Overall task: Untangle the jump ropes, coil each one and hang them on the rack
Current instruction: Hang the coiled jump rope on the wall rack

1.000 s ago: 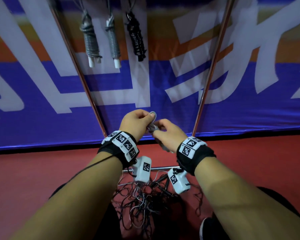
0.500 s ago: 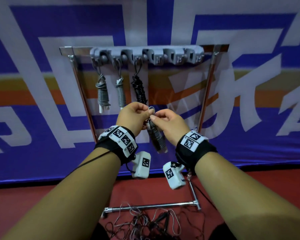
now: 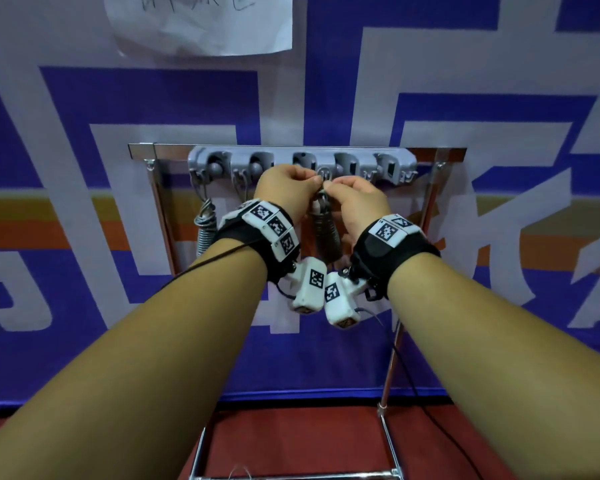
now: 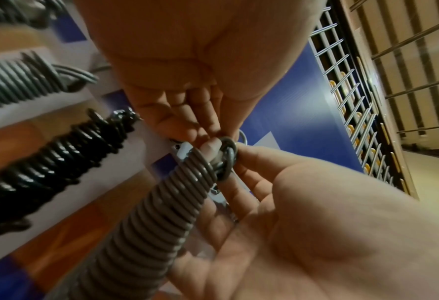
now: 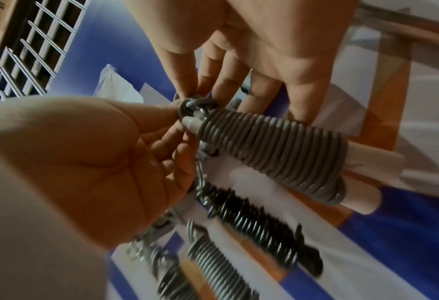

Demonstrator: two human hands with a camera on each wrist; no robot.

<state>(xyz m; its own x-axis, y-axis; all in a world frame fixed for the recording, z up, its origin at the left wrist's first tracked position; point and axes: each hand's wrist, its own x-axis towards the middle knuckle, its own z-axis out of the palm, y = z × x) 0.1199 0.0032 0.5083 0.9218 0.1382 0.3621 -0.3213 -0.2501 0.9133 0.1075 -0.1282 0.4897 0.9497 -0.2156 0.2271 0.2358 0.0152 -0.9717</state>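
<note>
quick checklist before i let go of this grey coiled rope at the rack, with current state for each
1. Both hands hold the loop: ok. The left hand and right hand pinch the loop at the top of the grey coiled rope.
2. Loop is at a free hook: ok, it is held right at the rack.
3. Loop is seated over the hook: cannot tell, fingers cover it.
4. Coil is tight: ok, the turns sit wrapped round the handles.
5. Clear of the black coiled rope: ok, it hangs beside, apart.
6. All ropes are done: cannot tell, the floor below is barely in view.
</note>
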